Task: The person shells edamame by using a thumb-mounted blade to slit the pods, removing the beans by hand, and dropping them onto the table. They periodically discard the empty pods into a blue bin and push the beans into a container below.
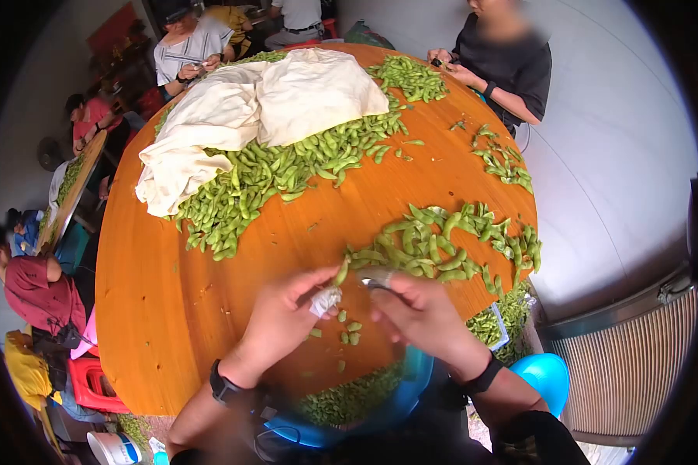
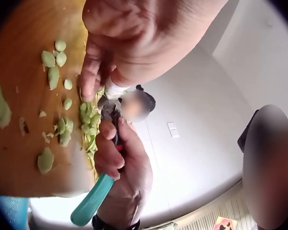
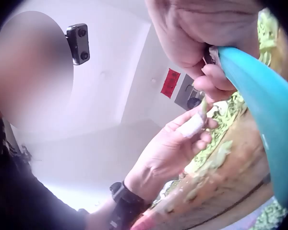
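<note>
**Both hands on one edamame pod at the near table edge**

I see my left hand (image 1: pixel 283 322), a white bandage wrapped on one fingertip, pinching a single green edamame pod (image 1: pixel 341 272) between thumb and fingers; the pod sticks up and away from me, just above the round orange wooden table (image 1: pixel 171 294). My right hand (image 1: pixel 423 314) is curled around a small teal-handled cutting tool (image 2: pixel 92 200), its metal tip (image 1: pixel 376 280) touching or just beside the pod's lower end; I cannot tell which. From the left wrist camera the teal handle pokes out below the right fist.

Small green cut pod bits (image 1: pixel 349 333) lie on the wood directly under the hands. A loose pile of whole green pods (image 1: pixel 442 244) sits just right of the hands. A bigger heap of pods (image 1: pixel 287 167) lies mid-table, partly under a crumpled cream cloth (image 1: pixel 256 108). A blue plastic basin (image 1: pixel 349 403) of pods sits below the table edge, near my wrists. Black bands on both wrists. Other people sit around the far side and at a table to the left.
</note>
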`<act>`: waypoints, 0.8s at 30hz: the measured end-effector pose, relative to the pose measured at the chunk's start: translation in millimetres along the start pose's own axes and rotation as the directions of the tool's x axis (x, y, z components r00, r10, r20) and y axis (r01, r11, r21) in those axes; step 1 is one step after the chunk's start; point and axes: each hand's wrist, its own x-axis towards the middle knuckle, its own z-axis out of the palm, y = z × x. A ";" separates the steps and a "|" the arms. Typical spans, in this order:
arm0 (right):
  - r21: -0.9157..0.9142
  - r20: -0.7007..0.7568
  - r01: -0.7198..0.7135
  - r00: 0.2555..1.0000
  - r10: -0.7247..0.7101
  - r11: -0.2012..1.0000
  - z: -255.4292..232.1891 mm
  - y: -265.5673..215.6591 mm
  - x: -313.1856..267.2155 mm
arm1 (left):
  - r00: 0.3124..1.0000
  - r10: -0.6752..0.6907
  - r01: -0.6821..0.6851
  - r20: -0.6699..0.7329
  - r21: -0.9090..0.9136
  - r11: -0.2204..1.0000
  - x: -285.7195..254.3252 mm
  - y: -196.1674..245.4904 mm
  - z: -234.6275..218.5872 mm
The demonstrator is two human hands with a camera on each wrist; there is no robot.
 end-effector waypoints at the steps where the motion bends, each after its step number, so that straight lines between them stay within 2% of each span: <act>1: 0.014 0.044 -0.008 0.999 0.008 1.000 4.4 -0.4 2.2 | 1.000 0.017 -0.017 0.014 0.020 1.000 -2.4 -2.1 1.6; 2: 0.028 0.089 -0.017 0.996 0.014 0.999 6.6 -0.1 2.8 | 1.000 0.016 -0.017 0.021 0.017 1.000 -3.7 -4.9 3.6; 4: 0.017 0.087 -0.029 0.996 0.028 0.999 7.4 1.2 2.8 | 0.992 0.125 -0.123 -0.029 0.070 0.990 -3.3 -10.9 6.0; 5: 0.008 0.090 -0.041 0.995 0.040 0.999 7.7 1.9 2.8 | 0.992 0.127 -0.125 -0.025 0.066 0.990 -2.6 -12.6 5.2; 7: 0.033 0.070 -0.039 0.997 0.036 0.999 12.3 3.0 -0.4 | 0.956 0.294 -0.273 0.008 0.397 0.876 -2.5 -17.4 4.0; 8: 0.060 0.055 -0.032 0.998 0.028 0.998 14.9 4.1 -2.1 | 0.956 0.292 -0.274 0.014 0.390 0.879 -2.6 -18.8 3.6; 10: 0.045 0.057 -0.029 0.998 0.026 0.999 18.3 8.8 -2.7 | 0.892 0.449 -0.413 0.054 0.503 0.759 -2.6 -18.4 2.8; 11: 0.032 0.067 -0.021 0.998 0.019 0.999 20.1 10.2 -2.2 | 0.891 0.450 -0.416 0.058 0.499 0.760 -3.6 -15.7 3.4; 12: 0.027 0.080 -0.082 0.994 0.079 0.996 22.3 7.1 -2.8 | 0.890 0.449 -0.421 0.081 0.525 0.740 -5.6 -11.6 4.5; 19: 0.051 0.078 -0.059 0.995 0.055 0.997 26.6 13.6 -4.6 | 0.921 0.378 -0.365 0.097 0.559 0.745 -11.6 -12.4 8.3; 22: 0.073 0.044 -0.061 0.997 0.058 0.995 30.5 19.5 -3.8 | 0.910 0.403 -0.380 0.094 0.577 0.723 -10.9 -13.5 8.2; 24: 0.043 0.014 0.041 0.999 -0.042 0.998 32.0 24.8 -1.9 | 0.906 0.417 -0.384 0.072 0.556 0.738 -10.1 -12.5 8.9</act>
